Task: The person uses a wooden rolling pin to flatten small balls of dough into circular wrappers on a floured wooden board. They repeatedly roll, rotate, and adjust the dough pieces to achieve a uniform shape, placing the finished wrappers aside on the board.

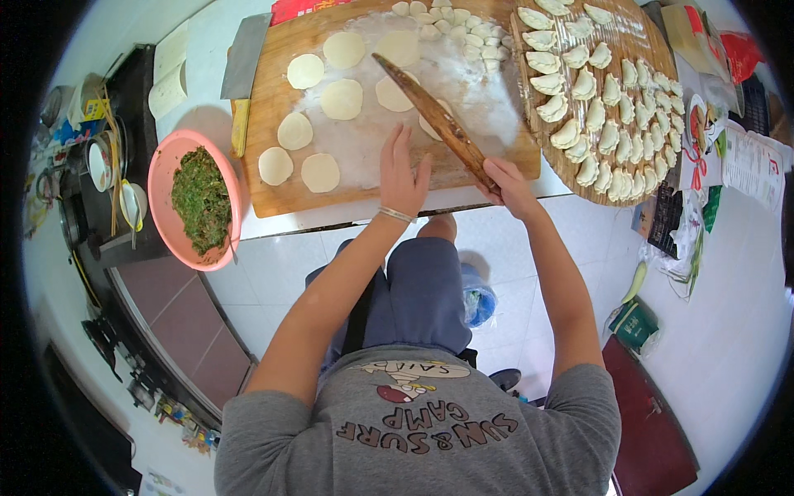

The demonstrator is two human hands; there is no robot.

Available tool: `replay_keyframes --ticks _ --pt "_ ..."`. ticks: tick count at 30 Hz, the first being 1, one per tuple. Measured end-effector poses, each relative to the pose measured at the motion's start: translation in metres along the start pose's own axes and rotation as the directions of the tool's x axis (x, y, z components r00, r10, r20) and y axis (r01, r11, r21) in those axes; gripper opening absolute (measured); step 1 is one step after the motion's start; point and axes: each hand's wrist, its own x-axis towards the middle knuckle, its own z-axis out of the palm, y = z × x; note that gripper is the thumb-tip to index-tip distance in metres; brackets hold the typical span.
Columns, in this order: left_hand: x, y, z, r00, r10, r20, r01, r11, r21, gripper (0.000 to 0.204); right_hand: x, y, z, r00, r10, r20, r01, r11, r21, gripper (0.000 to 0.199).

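Note:
My right hand (509,187) grips the near end of a tapered wooden rolling pin (433,112), which slants up and left across the floured wooden board (236,186). Left of the pin, my left hand (403,172) is open at the board's near edge, fingers stretched out and thumb apart, with nothing in it. Several round dough wrappers lie on the board, among them a wrapper (341,100) left of the pin. Two more wrappers are partly covered by the pin. Small cut dough pieces (474,35) cluster at the far side in loose flour.
A pink bowl (237,217) of green chopped filling (200,201) stands left of the board. A cleaver (246,58) with a yellow handle lies along the board's left edge. To the right, a round wooden board (529,95) carries several rows of shaped dumplings (610,136).

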Motion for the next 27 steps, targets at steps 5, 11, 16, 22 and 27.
replay_keyframes --ticks 5,11,16,22,27 --pt "0.015 0.005 0.023 0.957 0.162 0.242 -0.236 0.918 0.320 0.065 -0.030 0.015 -0.003 0.992 -0.102 -0.076 0.114 0.976 0.187 0.044" --pt "0.017 0.005 0.048 0.898 0.136 0.419 -0.328 0.842 0.429 0.072 -0.062 0.032 0.005 0.967 -0.137 -0.217 0.177 0.968 0.180 0.043" --pt "0.040 0.015 0.082 0.775 0.279 0.567 -0.501 0.818 0.283 0.064 -0.069 0.038 0.012 0.964 -0.145 -0.225 0.184 0.969 0.163 0.051" --pt "0.110 0.039 0.109 0.830 0.422 0.365 -0.545 0.755 0.366 0.038 -0.067 0.022 0.010 0.942 -0.244 -0.231 0.271 0.958 0.093 0.046" --pt "0.147 0.022 0.105 0.900 0.385 0.205 -0.435 0.812 0.388 0.032 -0.058 0.014 0.011 0.951 -0.230 -0.205 0.259 0.958 0.126 0.030"
